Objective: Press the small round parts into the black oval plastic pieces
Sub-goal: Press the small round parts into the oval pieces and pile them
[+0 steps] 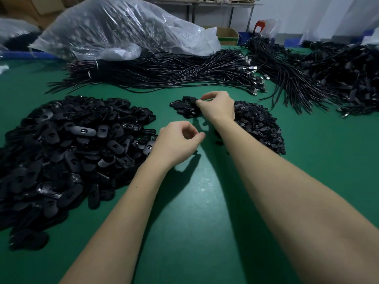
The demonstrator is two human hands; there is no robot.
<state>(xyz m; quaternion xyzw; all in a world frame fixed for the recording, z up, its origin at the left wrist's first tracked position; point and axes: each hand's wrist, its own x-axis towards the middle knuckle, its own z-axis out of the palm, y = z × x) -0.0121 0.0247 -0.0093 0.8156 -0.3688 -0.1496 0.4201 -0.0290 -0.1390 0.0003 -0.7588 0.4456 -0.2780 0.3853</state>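
A big heap of black oval plastic pieces (pixel 67 152) covers the left of the green table (pixel 201 201). A smaller heap of small round parts (pixel 258 124) lies to the right, partly behind my right wrist. Between them, farther back, sits a small cluster of oval pieces (pixel 183 107). My right hand (pixel 215 106) reaches over that cluster and pinches one black oval piece (pixel 189 98) at its top. My left hand (pixel 178 140) hovers at the right edge of the big heap, fingers loosely curled, nothing visible in it.
Bundles of black cables (pixel 164 72) lie across the back of the table, with more tangled cables (pixel 338 78) at the right. A large clear plastic bag (pixel 114 29) sits behind them. A cardboard box (pixel 227 34) stands at the far edge.
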